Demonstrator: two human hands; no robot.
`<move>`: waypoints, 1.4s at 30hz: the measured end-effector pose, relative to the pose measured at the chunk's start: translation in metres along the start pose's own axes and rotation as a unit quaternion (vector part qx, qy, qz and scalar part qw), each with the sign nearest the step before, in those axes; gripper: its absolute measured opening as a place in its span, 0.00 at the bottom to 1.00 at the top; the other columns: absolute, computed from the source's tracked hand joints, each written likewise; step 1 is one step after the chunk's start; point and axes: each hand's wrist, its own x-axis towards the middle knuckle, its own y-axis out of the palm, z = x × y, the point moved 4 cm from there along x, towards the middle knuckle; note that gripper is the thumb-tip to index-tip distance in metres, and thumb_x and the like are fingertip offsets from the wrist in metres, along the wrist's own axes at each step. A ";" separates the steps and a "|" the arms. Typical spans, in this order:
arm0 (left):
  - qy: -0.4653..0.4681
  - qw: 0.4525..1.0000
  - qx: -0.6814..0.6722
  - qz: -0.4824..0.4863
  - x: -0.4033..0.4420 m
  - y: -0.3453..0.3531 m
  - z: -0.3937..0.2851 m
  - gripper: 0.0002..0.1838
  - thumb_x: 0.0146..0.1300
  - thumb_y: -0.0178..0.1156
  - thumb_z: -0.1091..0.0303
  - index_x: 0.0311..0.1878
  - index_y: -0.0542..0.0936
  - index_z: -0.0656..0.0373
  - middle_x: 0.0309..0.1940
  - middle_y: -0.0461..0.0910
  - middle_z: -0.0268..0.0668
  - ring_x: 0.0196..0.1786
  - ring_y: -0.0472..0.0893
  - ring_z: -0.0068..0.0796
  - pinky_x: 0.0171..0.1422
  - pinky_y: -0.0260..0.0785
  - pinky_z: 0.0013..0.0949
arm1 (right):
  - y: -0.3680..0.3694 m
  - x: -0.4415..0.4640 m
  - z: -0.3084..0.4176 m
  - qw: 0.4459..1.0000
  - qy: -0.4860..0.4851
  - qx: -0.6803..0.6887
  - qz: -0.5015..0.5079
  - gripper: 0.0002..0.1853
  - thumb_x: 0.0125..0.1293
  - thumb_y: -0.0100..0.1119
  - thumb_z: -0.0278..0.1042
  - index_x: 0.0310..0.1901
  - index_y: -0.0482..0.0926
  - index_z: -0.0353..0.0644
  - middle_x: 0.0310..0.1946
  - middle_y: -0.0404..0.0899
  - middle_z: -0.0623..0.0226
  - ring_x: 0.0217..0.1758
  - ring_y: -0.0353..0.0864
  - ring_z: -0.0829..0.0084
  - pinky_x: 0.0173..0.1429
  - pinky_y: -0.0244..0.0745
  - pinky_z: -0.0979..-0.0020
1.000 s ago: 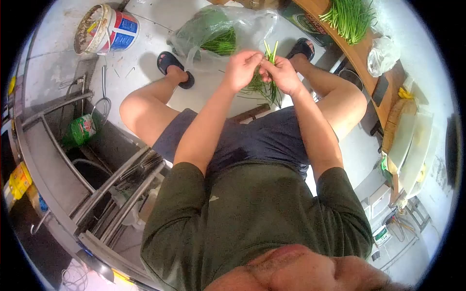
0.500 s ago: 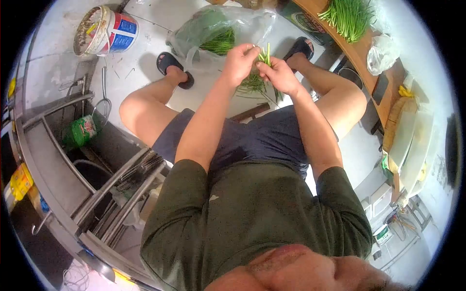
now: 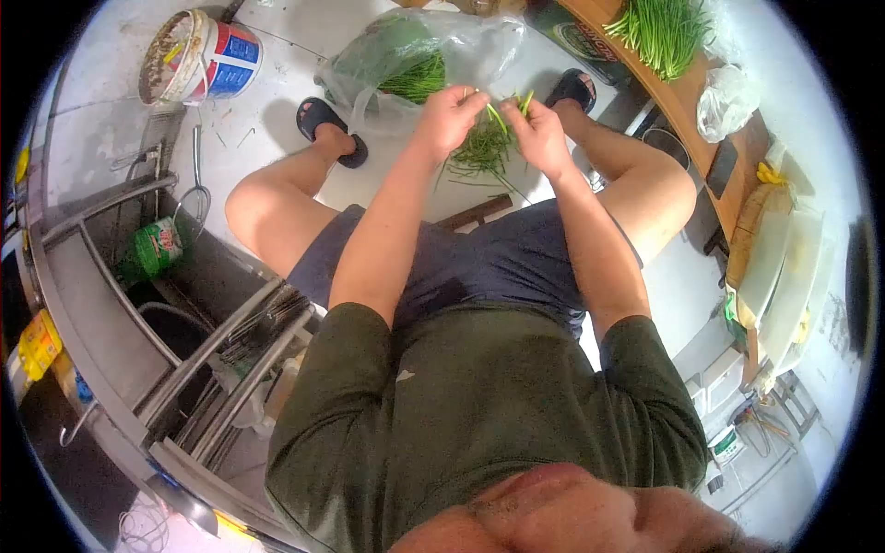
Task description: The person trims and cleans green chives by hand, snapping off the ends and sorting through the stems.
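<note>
Above the floor between my knees, my left hand (image 3: 450,122) pinches a thin green stalk, apparently a chive, whose end slants down to the right. Just across from it, my right hand (image 3: 538,138) is closed on a few chives (image 3: 525,103) with pale ends showing over the fingers. A small gap separates the two hands. Below them a loose heap of chive scraps (image 3: 481,152) lies on the floor. Just beyond my left hand, a clear plastic bag (image 3: 479,46) lies open with more green chives (image 3: 419,78) inside.
A bundle of chives (image 3: 659,37) rests on the wooden table (image 3: 668,101) at right, near a crumpled plastic bag (image 3: 728,103) and a phone (image 3: 723,166). A dirty bucket (image 3: 198,57) stands at upper left. A metal rack (image 3: 175,369) runs along my left side.
My hands have moved apart slightly, the right one shifting to the right with its chives. A stalk now slants from my left fingers. The scraps below are more exposed.
</note>
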 end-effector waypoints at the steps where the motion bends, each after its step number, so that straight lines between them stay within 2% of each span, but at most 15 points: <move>1: -0.003 1.000 0.009 -0.001 -0.002 0.001 -0.003 0.11 0.67 0.62 0.62 0.36 0.82 0.61 0.20 0.70 0.23 0.21 0.64 0.13 0.24 0.54 0.25 | 0.001 -0.001 0.000 1.000 -0.019 0.005 0.024 0.13 0.68 0.61 0.40 0.40 0.81 0.35 0.26 0.80 0.68 0.30 0.73 0.80 0.39 0.72 0.71; 5: 0.007 0.999 0.049 -0.006 0.000 0.001 0.001 0.13 0.67 0.62 0.62 0.39 0.83 0.64 0.22 0.75 0.25 0.24 0.69 0.15 0.29 0.61 0.26 | 0.005 0.000 -0.006 0.997 0.010 0.032 0.071 0.12 0.66 0.65 0.37 0.41 0.82 0.36 0.27 0.80 0.70 0.31 0.73 0.82 0.39 0.73 0.72; 8: 0.098 0.984 0.150 -0.005 -0.007 0.005 -0.007 0.12 0.67 0.62 0.61 0.39 0.83 0.61 0.22 0.74 0.22 0.25 0.69 0.17 0.30 0.62 0.26 | 0.006 0.000 -0.002 0.995 0.018 0.051 0.080 0.11 0.65 0.66 0.37 0.42 0.83 0.37 0.27 0.80 0.70 0.31 0.73 0.82 0.39 0.72 0.73; 11: 0.104 0.968 0.226 -0.003 -0.005 0.000 -0.005 0.13 0.66 0.63 0.60 0.41 0.84 0.62 0.24 0.78 0.25 0.29 0.72 0.19 0.35 0.67 0.29 | 0.006 0.000 -0.007 0.996 0.004 0.031 0.088 0.11 0.65 0.65 0.37 0.42 0.83 0.37 0.26 0.80 0.69 0.31 0.73 0.81 0.39 0.72 0.72; 14: 0.066 0.941 0.331 0.007 -0.008 -0.002 -0.019 0.16 0.65 0.64 0.57 0.41 0.84 0.63 0.23 0.77 0.28 0.28 0.71 0.18 0.34 0.65 0.29 | 0.006 -0.002 0.000 0.996 -0.007 -0.012 0.084 0.11 0.66 0.64 0.38 0.41 0.83 0.37 0.26 0.80 0.68 0.31 0.74 0.80 0.39 0.73 0.72; 17: 0.046 0.952 0.301 0.002 -0.007 -0.011 -0.020 0.17 0.62 0.63 0.56 0.38 0.84 0.63 0.24 0.79 0.43 0.27 0.76 0.31 0.36 0.68 0.35 | 0.000 0.000 -0.002 0.994 0.018 -0.050 0.093 0.11 0.67 0.63 0.38 0.40 0.82 0.37 0.27 0.80 0.67 0.31 0.74 0.79 0.40 0.72 0.71; 20: 0.021 0.968 0.242 -0.056 -0.008 -0.027 -0.026 0.19 0.62 0.63 0.54 0.37 0.84 0.64 0.24 0.79 0.44 0.27 0.76 0.31 0.36 0.68 0.35 | -0.007 -0.001 0.001 0.994 0.044 -0.038 0.093 0.11 0.67 0.63 0.38 0.39 0.82 0.37 0.27 0.80 0.69 0.32 0.74 0.80 0.41 0.72 0.72; 23: -0.005 0.919 0.394 -0.006 -0.007 -0.024 -0.024 0.14 0.63 0.64 0.59 0.38 0.84 0.62 0.24 0.79 0.29 0.29 0.73 0.19 0.35 0.66 0.30 | -0.007 -0.001 -0.002 0.993 0.052 0.007 0.106 0.10 0.68 0.62 0.37 0.39 0.83 0.38 0.28 0.81 0.71 0.33 0.75 0.81 0.42 0.72 0.73; 26: 0.073 0.975 0.202 -0.063 -0.014 -0.005 -0.009 0.10 0.63 0.64 0.64 0.38 0.85 0.62 0.28 0.82 0.29 0.31 0.75 0.18 0.39 0.68 0.28 | -0.002 0.001 -0.001 0.988 0.059 0.026 0.144 0.09 0.68 0.62 0.35 0.39 0.83 0.38 0.31 0.83 0.71 0.35 0.77 0.81 0.43 0.73 0.74; 28: 0.068 0.981 0.175 -0.052 -0.016 0.002 -0.010 0.10 0.63 0.64 0.64 0.38 0.85 0.61 0.29 0.83 0.29 0.32 0.75 0.17 0.40 0.69 0.27 | 0.002 -0.001 0.005 0.984 0.069 0.045 0.159 0.09 0.67 0.62 0.35 0.40 0.83 0.37 0.32 0.84 0.71 0.36 0.78 0.81 0.44 0.73 0.75; 32: 0.085 0.990 0.104 -0.038 -0.011 0.007 0.000 0.10 0.65 0.63 0.65 0.39 0.85 0.62 0.28 0.83 0.28 0.32 0.75 0.15 0.40 0.68 0.25 | 0.004 -0.001 0.001 0.984 0.054 0.130 0.113 0.10 0.67 0.63 0.34 0.41 0.82 0.35 0.32 0.84 0.70 0.37 0.78 0.81 0.45 0.73 0.76; 35: 0.120 0.976 0.176 -0.037 -0.006 0.004 0.002 0.11 0.65 0.63 0.63 0.40 0.84 0.62 0.25 0.81 0.32 0.28 0.74 0.16 0.34 0.67 0.27 | 0.001 0.001 -0.002 0.982 0.060 0.133 0.120 0.10 0.66 0.63 0.34 0.41 0.82 0.35 0.32 0.84 0.69 0.37 0.78 0.80 0.45 0.73 0.76; 38: 0.104 0.969 0.224 -0.013 -0.005 -0.001 -0.006 0.12 0.66 0.61 0.62 0.40 0.83 0.62 0.25 0.81 0.34 0.28 0.75 0.20 0.35 0.67 0.29 | -0.002 0.004 -0.005 0.981 0.055 0.117 0.147 0.10 0.67 0.63 0.35 0.40 0.83 0.36 0.32 0.84 0.70 0.37 0.78 0.81 0.45 0.72 0.77; 41: 0.110 0.948 0.296 0.028 -0.005 -0.002 -0.018 0.12 0.67 0.59 0.62 0.42 0.83 0.63 0.29 0.79 0.28 0.31 0.73 0.18 0.38 0.66 0.27 | -0.005 0.003 0.003 0.977 0.072 0.101 0.174 0.11 0.67 0.62 0.37 0.39 0.84 0.36 0.31 0.83 0.72 0.36 0.77 0.82 0.44 0.71 0.77; 42: 0.103 0.954 0.282 0.014 -0.005 -0.004 -0.021 0.13 0.67 0.59 0.62 0.42 0.83 0.63 0.29 0.79 0.29 0.31 0.73 0.18 0.37 0.66 0.27 | -0.007 0.001 0.009 0.976 0.081 0.099 0.177 0.11 0.67 0.62 0.37 0.38 0.84 0.37 0.30 0.82 0.73 0.34 0.76 0.82 0.42 0.71 0.78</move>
